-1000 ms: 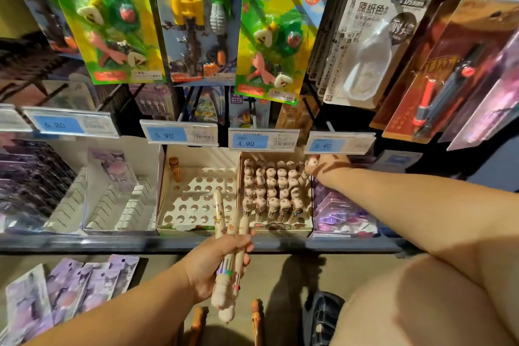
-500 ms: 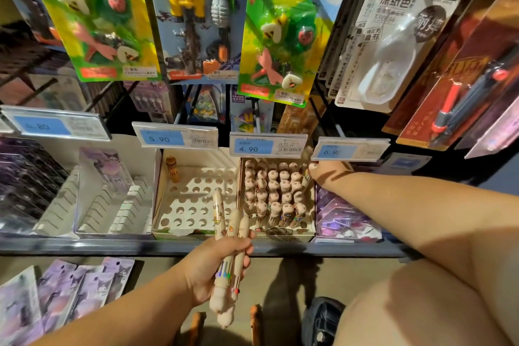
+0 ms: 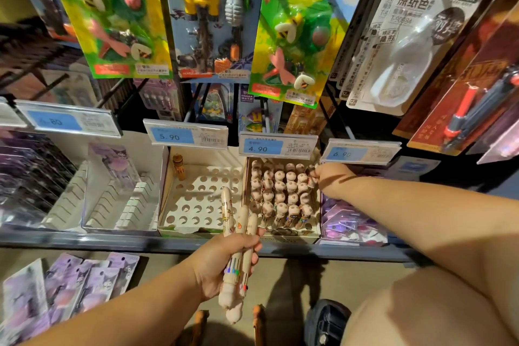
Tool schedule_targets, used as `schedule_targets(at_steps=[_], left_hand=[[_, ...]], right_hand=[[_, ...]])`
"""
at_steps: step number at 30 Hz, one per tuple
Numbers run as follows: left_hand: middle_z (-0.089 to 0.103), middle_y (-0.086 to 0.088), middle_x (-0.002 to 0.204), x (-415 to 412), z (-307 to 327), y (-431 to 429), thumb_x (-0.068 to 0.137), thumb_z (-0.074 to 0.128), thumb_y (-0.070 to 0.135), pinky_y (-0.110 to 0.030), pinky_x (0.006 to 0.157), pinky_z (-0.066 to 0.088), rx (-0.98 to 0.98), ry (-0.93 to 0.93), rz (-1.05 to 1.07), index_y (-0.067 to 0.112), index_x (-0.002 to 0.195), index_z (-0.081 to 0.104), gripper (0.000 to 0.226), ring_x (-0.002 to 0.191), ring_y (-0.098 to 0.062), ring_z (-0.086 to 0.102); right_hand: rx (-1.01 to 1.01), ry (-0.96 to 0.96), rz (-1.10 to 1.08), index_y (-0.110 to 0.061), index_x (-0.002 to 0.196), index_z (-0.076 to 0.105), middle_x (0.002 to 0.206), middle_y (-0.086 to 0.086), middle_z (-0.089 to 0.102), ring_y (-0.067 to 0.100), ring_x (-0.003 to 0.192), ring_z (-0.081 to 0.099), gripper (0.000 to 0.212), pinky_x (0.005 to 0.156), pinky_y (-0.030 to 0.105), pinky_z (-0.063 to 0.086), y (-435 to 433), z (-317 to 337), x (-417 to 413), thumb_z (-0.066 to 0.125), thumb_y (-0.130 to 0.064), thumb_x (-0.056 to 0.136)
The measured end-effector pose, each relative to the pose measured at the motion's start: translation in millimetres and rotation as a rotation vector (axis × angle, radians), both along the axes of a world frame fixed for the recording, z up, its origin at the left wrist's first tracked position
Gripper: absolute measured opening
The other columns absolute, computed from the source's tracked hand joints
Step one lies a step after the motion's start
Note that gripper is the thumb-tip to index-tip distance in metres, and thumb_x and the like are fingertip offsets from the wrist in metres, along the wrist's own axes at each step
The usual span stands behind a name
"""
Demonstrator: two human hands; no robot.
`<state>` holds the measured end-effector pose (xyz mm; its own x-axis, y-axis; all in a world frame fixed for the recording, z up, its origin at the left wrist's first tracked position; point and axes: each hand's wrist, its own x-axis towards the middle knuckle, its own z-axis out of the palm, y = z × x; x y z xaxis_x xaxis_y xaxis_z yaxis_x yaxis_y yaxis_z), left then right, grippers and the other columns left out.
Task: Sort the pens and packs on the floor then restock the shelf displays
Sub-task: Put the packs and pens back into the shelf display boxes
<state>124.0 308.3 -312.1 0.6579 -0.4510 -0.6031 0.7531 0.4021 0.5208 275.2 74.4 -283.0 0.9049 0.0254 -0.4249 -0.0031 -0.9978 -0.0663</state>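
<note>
My left hand (image 3: 222, 264) grips a bunch of three cream multi-colour pens (image 3: 238, 222), tips up, in front of the shelf edge. Behind it a cardboard display box (image 3: 292, 234) stands packed with several matching pens, caps up. My right hand (image 3: 331, 174) reaches to that box's back right corner, its fingers curled on a pen (image 3: 310, 177) in the rightmost row. The neighbouring white holed box (image 3: 196, 199) holds one brown pen (image 3: 178, 166) at its back left. Purple character packs (image 3: 70, 284) lie on the floor at the lower left.
Eraser blister packs (image 3: 292, 36) hang low over the boxes. Price tags (image 3: 276, 146) line the rail above. A clear slotted rack (image 3: 112, 191) stands left of the holed box, and purple packs (image 3: 351, 225) lie right. Two orange pens (image 3: 200, 323) and a shoe (image 3: 325, 320) are on the floor.
My right hand has edged slightly forward along the full box's right side. My left hand keeps the same grip on the pens. The view has tilted down a little.
</note>
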Motion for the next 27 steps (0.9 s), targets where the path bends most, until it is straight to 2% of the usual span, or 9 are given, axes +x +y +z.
schedule_targets(at_steps=[6,9,12,13,16,18,21,23,27], left_hand=[[0.060,-0.006,0.068,-2.6,2.9,1.8,0.064,0.070,0.012,-0.024,0.048,0.052,0.047,-0.022,-0.015,0.004,0.104,0.061,0.041,0.053,-0.013,0.058],[0.060,-0.006,0.068,-4.9,4.5,2.1,0.069,0.076,0.008,-0.023,0.048,0.052,0.059,-0.038,-0.016,0.006,0.100,0.063,0.034,0.054,-0.013,0.057],[0.062,-0.006,0.069,-6.2,8.2,1.8,0.073,0.069,0.012,-0.023,0.051,0.053,0.044,-0.026,0.007,0.006,0.095,0.065,0.024,0.054,-0.012,0.059],[0.063,-0.006,0.069,-5.9,7.9,1.3,0.071,0.069,0.015,-0.022,0.052,0.053,0.042,-0.021,0.015,0.006,0.090,0.066,0.021,0.055,-0.012,0.059],[0.064,-0.007,0.071,-4.5,9.7,0.9,0.072,0.071,0.021,-0.025,0.058,0.053,0.074,-0.023,0.047,0.006,0.081,0.069,0.017,0.058,-0.013,0.060],[0.064,-0.006,0.071,-3.7,11.1,0.3,0.081,0.068,0.019,-0.027,0.061,0.051,0.102,-0.028,0.101,0.007,0.082,0.071,0.012,0.060,-0.013,0.058],[0.064,-0.002,0.067,-2.3,15.0,-2.0,0.088,0.064,0.018,-0.027,0.063,0.048,0.115,-0.045,0.193,0.008,0.085,0.074,0.014,0.066,-0.014,0.052],[0.067,-0.002,0.065,-2.5,16.7,-2.7,0.087,0.064,0.018,-0.028,0.059,0.050,0.105,-0.068,0.222,0.007,0.091,0.073,0.015,0.066,-0.016,0.054],[0.071,-0.010,0.086,-2.9,12.8,-0.9,0.069,0.074,0.026,-0.039,0.077,0.042,0.055,-0.120,0.286,0.011,0.090,0.078,0.026,0.076,-0.022,0.065]], right_hand=[[0.028,0.026,-0.045,-0.009,0.125,0.061,0.128,0.012,0.059,0.029,0.117,0.055,0.034,0.102,0.030,0.043,-1.5,-4.9,-4.0,0.040,-0.024,0.103],[0.112,-0.024,-0.042,-0.011,0.126,0.062,0.126,0.006,0.060,0.023,0.119,0.054,0.031,0.097,0.019,0.038,-3.2,1.2,-4.9,0.048,-0.022,0.100],[0.450,-0.143,-0.148,-0.003,0.093,0.061,0.088,0.008,0.056,0.015,0.073,0.065,0.012,0.064,0.019,0.049,11.2,11.1,-12.7,0.050,0.001,0.095],[0.453,-0.183,-0.132,-0.004,0.084,0.059,0.080,0.006,0.052,0.013,0.065,0.061,0.012,0.059,0.020,0.049,15.8,17.9,-19.9,0.053,0.000,0.094],[0.358,0.014,0.066,-0.024,0.079,0.064,0.079,-0.008,0.058,0.010,0.077,0.055,0.020,0.074,0.026,0.044,29.8,33.1,-48.3,0.064,-0.040,0.090],[0.366,0.265,0.223,-0.034,0.084,0.063,0.089,-0.015,0.060,0.005,0.083,0.057,0.017,0.076,0.023,0.047,38.0,43.6,-61.8,0.060,-0.050,0.089],[0.409,0.522,0.324,-0.029,0.097,0.066,0.099,-0.009,0.065,0.010,0.093,0.064,0.016,0.081,0.024,0.053,54.6,42.7,-74.3,0.060,-0.043,0.091],[0.485,0.629,0.273,-0.023,0.107,0.063,0.105,-0.004,0.067,0.010,0.095,0.067,0.020,0.081,0.025,0.055,62.6,38.6,-80.9,0.060,-0.038,0.093],[0.578,0.737,0.184,-0.016,0.114,0.057,0.101,-0.004,0.067,0.006,0.089,0.066,0.024,0.078,0.022,0.055,70.6,28.8,-89.7,0.060,-0.030,0.095]])
